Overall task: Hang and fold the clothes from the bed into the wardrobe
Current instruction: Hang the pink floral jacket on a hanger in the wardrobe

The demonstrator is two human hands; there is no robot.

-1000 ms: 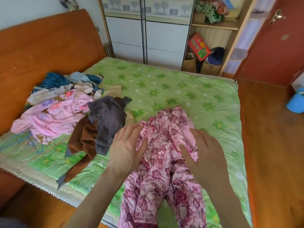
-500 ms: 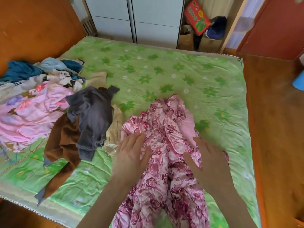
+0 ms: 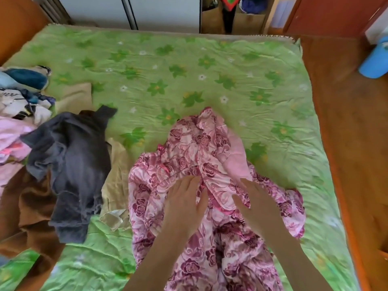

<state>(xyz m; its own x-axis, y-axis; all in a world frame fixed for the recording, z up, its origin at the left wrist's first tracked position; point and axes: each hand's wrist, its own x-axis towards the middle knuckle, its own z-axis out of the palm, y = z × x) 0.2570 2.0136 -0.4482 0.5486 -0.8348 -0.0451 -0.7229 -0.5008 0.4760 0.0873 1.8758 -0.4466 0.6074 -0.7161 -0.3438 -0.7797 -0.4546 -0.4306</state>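
We are pressing both hands flat onto the pink floral garment (image 3: 189,156), which is lying crumpled on the near middle of the bed (image 3: 231,66), its lower part trailing toward us off the near edge. Our left hand (image 3: 184,204) is resting on the fabric with fingers straight and together, gripping nothing. Our right hand (image 3: 258,206) is lying just beside it, fingers likewise extended and spread over a fold, holding nothing. To the left, a dark grey top (image 3: 71,164) is lying over a brown garment (image 3: 31,217) and a beige cloth (image 3: 117,181). Further left, a pile of mixed clothes (image 3: 19,106) is sitting by the bed's edge. White wardrobe doors (image 3: 130,9) are standing beyond the bed.
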